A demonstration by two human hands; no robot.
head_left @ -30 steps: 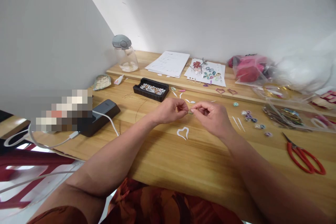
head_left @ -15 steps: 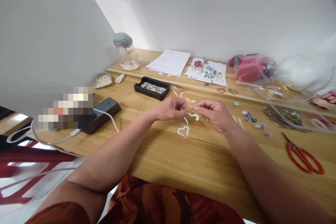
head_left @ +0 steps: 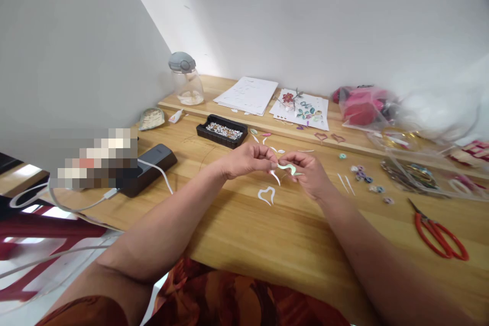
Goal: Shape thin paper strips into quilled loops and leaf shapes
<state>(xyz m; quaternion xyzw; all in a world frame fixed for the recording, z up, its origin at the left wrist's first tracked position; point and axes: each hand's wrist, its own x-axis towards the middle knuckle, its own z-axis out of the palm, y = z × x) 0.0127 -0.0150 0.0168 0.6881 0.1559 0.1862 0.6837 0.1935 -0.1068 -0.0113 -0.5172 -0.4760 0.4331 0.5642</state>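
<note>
Above the middle of the table, my left hand point(head_left: 252, 159) pinches the left end of a small wavy pale-green strip point(head_left: 289, 167). My right hand point(head_left: 304, 169) has its fingers closed behind the same strip, close to the left fingertips. Whether a fine thread or wire runs between the fingers is too small to tell. Just below the hands, a white curved strip point(head_left: 275, 178) and a white open heart-shaped cutout point(head_left: 266, 195) lie on the wood. Small white leaf-shaped pieces point(head_left: 280, 151) lie just beyond the fingers.
A black tray of beads point(head_left: 222, 131) stands behind my left hand. Small thread spools point(head_left: 361, 173) and red-handled scissors point(head_left: 439, 234) lie at right, near a clear box point(head_left: 416, 170). Papers point(head_left: 248, 95) and a jug point(head_left: 187, 81) sit on the raised ledge. A power strip point(head_left: 153, 165) is at left.
My right hand has moved left, closer to my left hand, and turned somewhat. The green strip now lies across its fingers and shows more clearly. The view has shifted slightly.
</note>
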